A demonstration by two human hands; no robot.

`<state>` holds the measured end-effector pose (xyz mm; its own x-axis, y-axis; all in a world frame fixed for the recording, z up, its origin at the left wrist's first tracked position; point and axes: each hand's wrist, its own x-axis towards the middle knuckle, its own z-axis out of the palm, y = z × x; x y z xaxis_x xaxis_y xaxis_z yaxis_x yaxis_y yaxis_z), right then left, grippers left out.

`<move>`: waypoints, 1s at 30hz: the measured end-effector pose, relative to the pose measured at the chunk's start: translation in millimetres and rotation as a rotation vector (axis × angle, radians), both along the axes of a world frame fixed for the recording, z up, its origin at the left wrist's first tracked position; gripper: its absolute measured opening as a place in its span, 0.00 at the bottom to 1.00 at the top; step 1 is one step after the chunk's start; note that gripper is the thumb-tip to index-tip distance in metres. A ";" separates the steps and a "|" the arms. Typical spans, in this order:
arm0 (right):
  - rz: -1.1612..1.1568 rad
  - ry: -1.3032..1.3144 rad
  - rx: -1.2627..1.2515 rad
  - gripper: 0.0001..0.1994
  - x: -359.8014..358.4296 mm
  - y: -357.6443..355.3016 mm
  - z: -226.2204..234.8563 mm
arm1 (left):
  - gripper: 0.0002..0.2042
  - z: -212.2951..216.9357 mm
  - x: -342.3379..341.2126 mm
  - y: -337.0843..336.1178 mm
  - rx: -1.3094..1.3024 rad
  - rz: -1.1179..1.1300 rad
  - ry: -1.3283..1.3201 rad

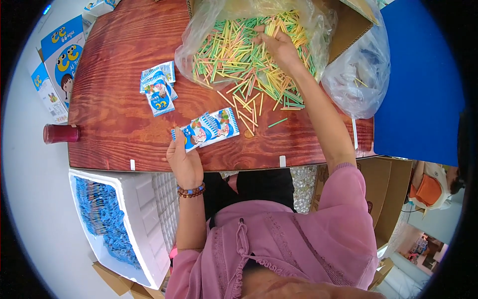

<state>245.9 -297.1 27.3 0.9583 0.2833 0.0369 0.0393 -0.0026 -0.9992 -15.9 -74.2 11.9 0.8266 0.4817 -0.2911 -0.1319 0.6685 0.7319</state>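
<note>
Left hand (183,158): fingers clamped on fanned blue-white sachets (205,128) with cartoon print, at table's (114,119) near edge.
Loose sachets (158,88): small heap beyond the left hand, same print.
Right hand (278,44): farther out, fingers pinched on thin sticks (234,55), green, yellow, pink, spilling from clear bag (199,30).

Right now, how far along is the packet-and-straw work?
Done: a small pile of packets lies on the wooden table. In hand: the left hand holds a fan of packets; the right hand is in the heap of coloured straws. Left: most straws remain in the clear bag, and the white foam box holds many blue packets.
</note>
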 end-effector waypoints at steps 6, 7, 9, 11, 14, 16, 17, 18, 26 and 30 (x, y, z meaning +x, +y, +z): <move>-0.083 -0.577 -0.720 0.11 -9.1 -1.5 -25.7 | 0.12 4.9 5.8 -3.7 -0.020 -0.004 -0.030; -0.083 -0.626 -0.729 0.10 -12.3 -2.3 -26.3 | 0.10 12.3 7.9 -7.6 -0.016 0.004 -0.020; -0.088 -0.675 -0.737 0.09 -13.7 -2.8 -25.7 | 0.09 18.0 9.7 -11.9 -0.011 0.008 -0.011; -0.060 -0.524 -0.448 0.08 -12.3 -4.6 -23.0 | 0.09 20.6 12.0 -14.1 -0.028 0.017 -0.005; -0.105 -0.235 0.224 0.08 -28.3 4.8 3.1 | 0.09 23.8 15.6 -14.6 -0.018 0.017 -0.050; -0.145 -0.147 0.244 0.07 -43.8 7.3 18.3 | 0.09 33.6 23.4 -19.5 -0.027 0.009 -0.061; -0.021 -0.096 0.597 0.07 -50.1 8.8 18.8 | 0.10 36.4 29.4 -23.8 -0.040 -0.001 -0.070; 0.112 -0.040 0.949 0.07 -58.6 12.6 20.1 | 0.10 36.5 34.9 -27.7 -0.035 -0.003 -0.073; 0.102 0.026 0.833 0.08 -136.0 44.1 44.9 | 0.11 15.1 52.6 -32.7 -0.078 -0.063 -0.123; 0.125 0.020 0.703 0.08 -141.1 50.0 43.6 | 0.11 12.8 50.2 -31.6 -0.036 -0.093 -0.134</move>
<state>104.8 -247.1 70.9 0.9227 0.3065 0.2339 -0.0210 0.6458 -0.7632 34.3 -105.8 24.7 0.8998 0.3925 -0.1905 -0.1632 0.7078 0.6873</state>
